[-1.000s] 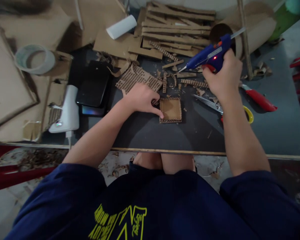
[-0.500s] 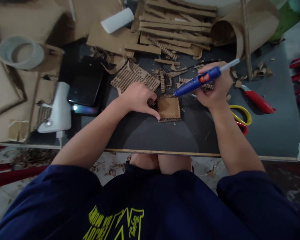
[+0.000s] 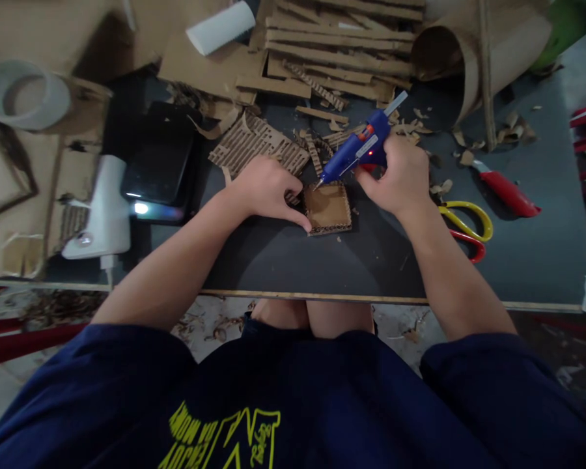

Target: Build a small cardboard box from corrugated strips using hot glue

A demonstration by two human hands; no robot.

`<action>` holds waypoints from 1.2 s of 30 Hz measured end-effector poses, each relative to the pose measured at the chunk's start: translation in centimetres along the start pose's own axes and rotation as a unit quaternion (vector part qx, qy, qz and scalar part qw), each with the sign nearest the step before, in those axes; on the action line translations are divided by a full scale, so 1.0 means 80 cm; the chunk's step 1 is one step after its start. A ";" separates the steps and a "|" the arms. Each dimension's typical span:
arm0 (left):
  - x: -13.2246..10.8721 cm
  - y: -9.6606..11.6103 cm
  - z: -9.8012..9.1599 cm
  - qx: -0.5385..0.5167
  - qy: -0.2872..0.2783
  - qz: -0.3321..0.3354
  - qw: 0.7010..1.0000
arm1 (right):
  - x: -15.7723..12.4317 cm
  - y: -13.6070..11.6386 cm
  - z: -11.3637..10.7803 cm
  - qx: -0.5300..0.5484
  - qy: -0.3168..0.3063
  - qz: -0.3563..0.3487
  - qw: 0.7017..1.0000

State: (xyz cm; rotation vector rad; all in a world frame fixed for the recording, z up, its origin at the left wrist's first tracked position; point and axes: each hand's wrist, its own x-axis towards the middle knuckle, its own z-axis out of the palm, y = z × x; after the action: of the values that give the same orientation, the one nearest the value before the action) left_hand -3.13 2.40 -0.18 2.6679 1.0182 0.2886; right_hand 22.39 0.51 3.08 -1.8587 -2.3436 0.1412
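Observation:
A small square cardboard tray with low corrugated walls lies on the dark table. My left hand grips its left side, thumb at the near left corner and the other fingers curled by the far left one. My right hand is closed round the handle of a blue glue gun, a clear glue stick poking from its back end. Its nozzle points down at the tray's far left corner; I cannot tell whether it touches. Behind my left hand lies a piece of exposed corrugated cardboard.
Cardboard strips are stacked at the back, beside a rolled cardboard tube. Scissors and a red-handled knife lie to the right. On the left are a tape roll, a black device and a white device.
The glue gun's nozzle has moved left along the tray's far wall, from the right corner to the left one, and the gun tilts more steeply. My left hand keeps its hold.

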 end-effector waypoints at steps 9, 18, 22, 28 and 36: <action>0.000 0.000 0.001 0.001 -0.001 -0.009 1.000 | -0.005 -0.010 0.001 0.006 -0.018 0.018 1.000; -0.001 0.002 -0.002 0.058 -0.060 -0.024 0.996 | -0.004 -0.014 0.005 -0.014 -0.001 0.025 1.000; 0.001 0.015 -0.015 0.117 -0.124 -0.049 0.984 | -0.004 -0.012 0.011 -0.009 0.038 0.013 0.999; 0.005 0.026 -0.021 0.147 -0.167 -0.082 0.971 | -0.006 -0.015 0.009 -0.019 0.045 0.017 0.999; 0.003 0.020 -0.016 0.132 -0.129 -0.058 0.981 | -0.005 -0.017 0.008 -0.044 0.037 0.023 0.998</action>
State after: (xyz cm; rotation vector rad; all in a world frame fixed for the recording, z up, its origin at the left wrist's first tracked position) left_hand -2.32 1.65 1.57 2.7621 1.1910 -0.2278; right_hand 21.03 -0.19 2.65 -1.9251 -2.2942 -0.0261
